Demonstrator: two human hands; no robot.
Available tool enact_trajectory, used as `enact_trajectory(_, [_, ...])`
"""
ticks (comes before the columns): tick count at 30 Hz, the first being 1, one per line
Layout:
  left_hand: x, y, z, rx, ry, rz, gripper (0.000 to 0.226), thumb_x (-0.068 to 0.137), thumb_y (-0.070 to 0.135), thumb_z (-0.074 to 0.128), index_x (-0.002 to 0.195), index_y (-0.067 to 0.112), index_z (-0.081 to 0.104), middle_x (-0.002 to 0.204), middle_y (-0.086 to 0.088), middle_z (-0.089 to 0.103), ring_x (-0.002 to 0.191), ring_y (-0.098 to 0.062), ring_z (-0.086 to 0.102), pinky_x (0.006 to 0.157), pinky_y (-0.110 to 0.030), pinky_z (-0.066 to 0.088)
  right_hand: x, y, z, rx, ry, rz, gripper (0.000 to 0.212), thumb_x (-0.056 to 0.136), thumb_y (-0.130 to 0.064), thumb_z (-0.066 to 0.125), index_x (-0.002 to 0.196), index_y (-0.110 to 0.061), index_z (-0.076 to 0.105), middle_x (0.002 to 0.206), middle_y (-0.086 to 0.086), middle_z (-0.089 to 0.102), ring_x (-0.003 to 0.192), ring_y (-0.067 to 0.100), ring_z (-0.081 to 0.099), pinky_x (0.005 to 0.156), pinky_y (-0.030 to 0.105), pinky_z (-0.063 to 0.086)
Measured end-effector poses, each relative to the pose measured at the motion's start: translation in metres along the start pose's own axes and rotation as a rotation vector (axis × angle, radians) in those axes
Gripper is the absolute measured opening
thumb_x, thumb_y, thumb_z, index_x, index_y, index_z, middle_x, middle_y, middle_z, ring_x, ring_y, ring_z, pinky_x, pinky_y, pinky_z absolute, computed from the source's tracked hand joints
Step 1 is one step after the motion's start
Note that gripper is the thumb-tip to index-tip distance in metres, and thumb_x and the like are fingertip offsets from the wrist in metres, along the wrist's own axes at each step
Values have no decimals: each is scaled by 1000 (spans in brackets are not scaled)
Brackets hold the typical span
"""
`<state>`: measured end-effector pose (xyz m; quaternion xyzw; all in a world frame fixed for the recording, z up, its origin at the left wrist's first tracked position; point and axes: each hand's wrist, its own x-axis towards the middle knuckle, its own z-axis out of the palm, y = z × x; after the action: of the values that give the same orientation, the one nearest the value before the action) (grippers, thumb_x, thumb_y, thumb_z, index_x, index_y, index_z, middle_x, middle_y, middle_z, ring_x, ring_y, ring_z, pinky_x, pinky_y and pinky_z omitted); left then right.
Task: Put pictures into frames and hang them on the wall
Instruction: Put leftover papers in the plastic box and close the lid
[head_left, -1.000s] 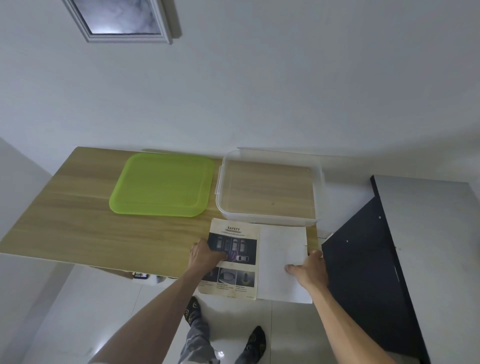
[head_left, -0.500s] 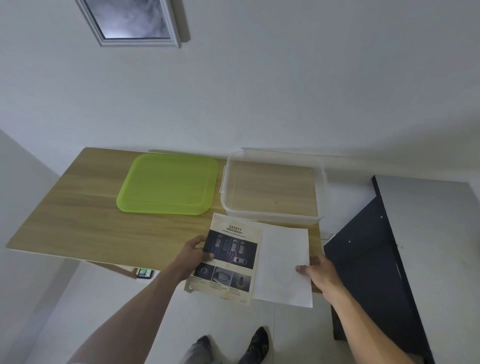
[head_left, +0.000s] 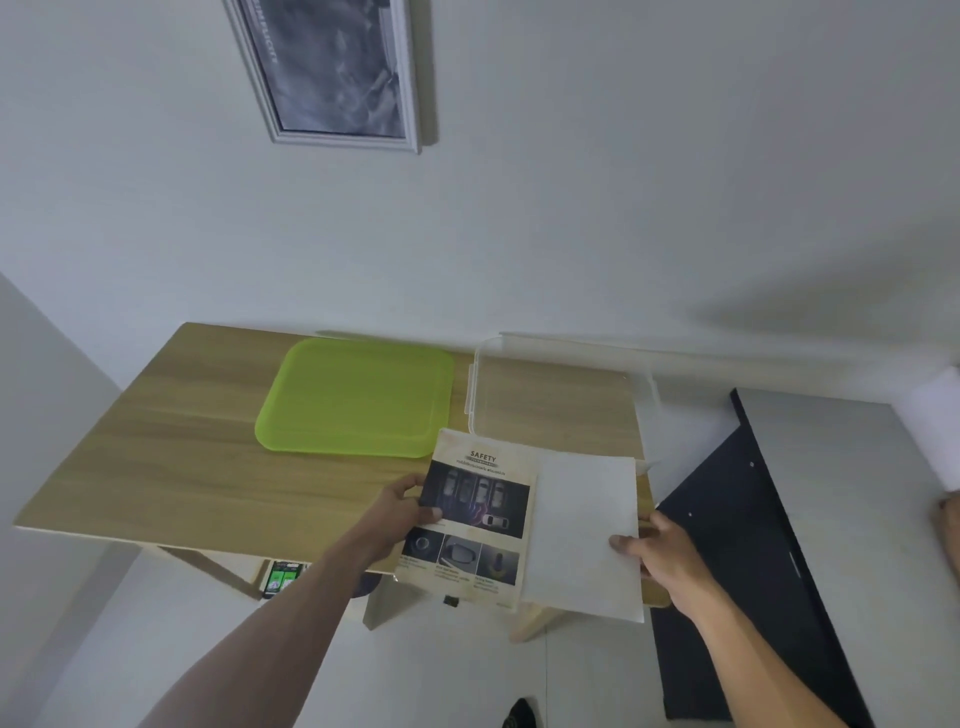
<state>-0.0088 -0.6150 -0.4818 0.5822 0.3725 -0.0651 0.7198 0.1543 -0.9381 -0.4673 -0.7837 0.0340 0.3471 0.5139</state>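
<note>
A printed safety picture (head_left: 475, 525) with car photos is lifted off the wooden table's (head_left: 171, 467) near edge, and my left hand (head_left: 402, 512) grips its left edge. Beside it a blank white sheet (head_left: 584, 535) overlaps the picture's right side; my right hand (head_left: 657, 551) pinches that sheet at its right edge. A white-framed grey picture (head_left: 337, 67) hangs on the wall above the table.
A green plastic lid (head_left: 358, 397) lies on the table beside a clear plastic box (head_left: 561, 395). A dark cabinet (head_left: 737, 545) stands to the right of the table. A phone (head_left: 280, 577) lies under the table's front edge. Another person's hand (head_left: 948, 519) shows at the far right.
Both hands have lifted the picture and the white sheet off the table toward me. The view has tilted up, so more of the hung frame shows.
</note>
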Motion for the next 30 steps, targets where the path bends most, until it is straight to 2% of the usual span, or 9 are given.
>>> enact_trajectory(4, [-3,17,-7,-13,-16,43,43,81,-12,66,118,8,55,94,-18,75,83,-31,72,68,-40,57,-10,-17,4,-27,42,-38,35,83,-5,75,110,-20,59,107,8,70,97,27,68,76,41,57])
enact_trajectory(10, [0,52,-18,-3,-46,139,37,80,-14,66,108,9,59,95,-21,74,80,-31,70,75,-45,57,-17,-42,11,-43,113,-126,36,83,-8,76,112,-19,59,108,4,68,98,25,67,78,42,57])
enact_trajectory(15, [12,79,-17,18,-47,185,38,81,-12,66,109,12,59,96,-20,74,81,-30,70,75,-45,59,-10,-66,5,-25,145,-159,38,81,-6,77,113,-19,60,108,5,70,97,27,70,84,47,59])
enact_trajectory(21, [49,105,-1,29,-19,199,38,81,-10,68,109,12,59,96,-22,74,81,-32,70,77,-49,59,23,-97,-9,-36,177,-184,40,83,-5,76,116,-17,59,107,6,70,94,25,70,75,39,59])
enact_trajectory(24, [74,120,12,44,20,194,37,81,-10,67,109,13,59,95,-20,74,75,-31,70,69,-43,59,50,-111,-18,-70,198,-192,38,84,-5,74,116,-18,57,104,3,68,91,21,68,67,32,54])
enact_trajectory(30, [126,149,44,51,112,172,34,82,-14,62,101,14,60,88,-21,73,64,-28,67,59,-38,57,126,-131,-38,-191,215,-174,43,84,-11,75,122,-19,56,104,1,68,91,20,68,74,35,55])
